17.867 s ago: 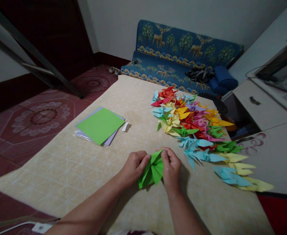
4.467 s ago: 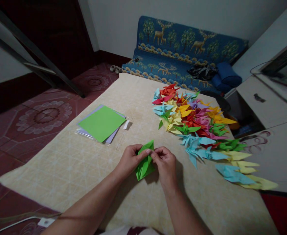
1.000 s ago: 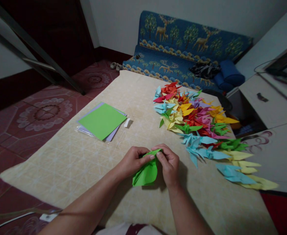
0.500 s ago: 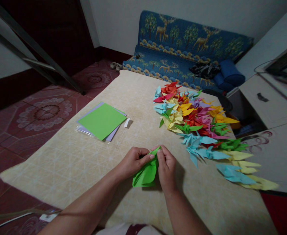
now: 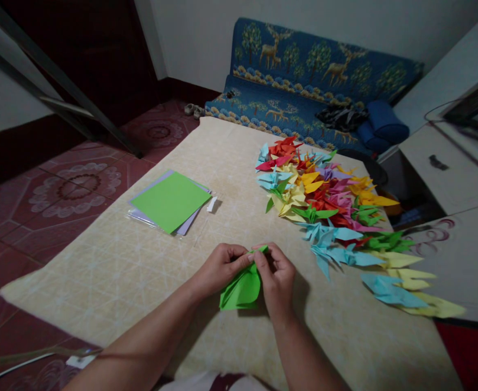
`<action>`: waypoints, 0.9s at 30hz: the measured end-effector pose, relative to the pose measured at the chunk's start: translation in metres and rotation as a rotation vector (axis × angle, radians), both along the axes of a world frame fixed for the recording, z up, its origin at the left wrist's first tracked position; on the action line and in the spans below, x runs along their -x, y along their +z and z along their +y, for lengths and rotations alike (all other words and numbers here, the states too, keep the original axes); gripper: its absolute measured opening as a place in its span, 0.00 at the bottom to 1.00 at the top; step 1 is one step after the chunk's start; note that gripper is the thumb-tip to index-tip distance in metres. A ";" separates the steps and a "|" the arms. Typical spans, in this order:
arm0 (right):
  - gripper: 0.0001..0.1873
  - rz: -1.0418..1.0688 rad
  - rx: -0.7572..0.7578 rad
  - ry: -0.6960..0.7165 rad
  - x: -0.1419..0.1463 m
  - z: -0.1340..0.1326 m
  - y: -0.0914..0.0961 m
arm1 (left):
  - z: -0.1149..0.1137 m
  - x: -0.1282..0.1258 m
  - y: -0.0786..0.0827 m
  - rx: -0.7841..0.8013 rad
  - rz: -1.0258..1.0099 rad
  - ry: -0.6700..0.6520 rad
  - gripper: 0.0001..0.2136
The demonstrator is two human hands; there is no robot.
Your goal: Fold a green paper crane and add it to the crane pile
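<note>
A partly folded sheet of green origami paper (image 5: 242,290) is held between my two hands, low over the near part of the table. My left hand (image 5: 226,267) is closed on its upper left side, the thumb pressing on top. My right hand (image 5: 277,271) pinches the upper tip, thumb and fingers close to the left thumb. The paper's lower end flares loose toward me. Just where the fingertips meet, they hide part of the folds.
Right of my hands, folded paper cranes (image 5: 324,198) in many colours cover the table (image 5: 112,271). Left of centre lies a stack of square paper (image 5: 169,201), green on top, with a small white scrap (image 5: 212,205) beside it. Behind the table stands a blue sofa (image 5: 288,92).
My right thumb has moved left and down over the paper's tip, closer to the left thumb. The green tip now bends over to the right. My left hand has barely moved.
</note>
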State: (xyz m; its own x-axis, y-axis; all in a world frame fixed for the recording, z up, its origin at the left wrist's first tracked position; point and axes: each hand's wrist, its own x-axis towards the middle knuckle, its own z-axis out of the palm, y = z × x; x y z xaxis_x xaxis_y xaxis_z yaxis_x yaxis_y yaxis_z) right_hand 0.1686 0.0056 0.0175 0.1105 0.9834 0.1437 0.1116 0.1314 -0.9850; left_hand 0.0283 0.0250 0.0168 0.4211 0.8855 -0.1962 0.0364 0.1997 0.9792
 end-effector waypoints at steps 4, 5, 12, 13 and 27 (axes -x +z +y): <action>0.15 -0.079 -0.059 -0.062 -0.002 0.002 -0.001 | -0.001 0.000 0.000 -0.055 0.019 -0.038 0.22; 0.17 -0.100 -0.073 -0.075 -0.003 0.002 0.000 | -0.002 0.000 0.000 -0.080 0.029 -0.053 0.22; 0.23 -0.014 0.038 -0.175 -0.005 0.002 -0.006 | -0.003 -0.002 -0.001 -0.124 0.067 -0.085 0.19; 0.24 0.060 0.083 -0.174 -0.005 0.003 -0.009 | -0.002 -0.002 -0.003 -0.115 0.072 -0.034 0.18; 0.28 0.936 0.242 0.084 -0.034 0.035 -0.012 | 0.011 0.001 -0.004 0.135 -0.282 0.661 0.15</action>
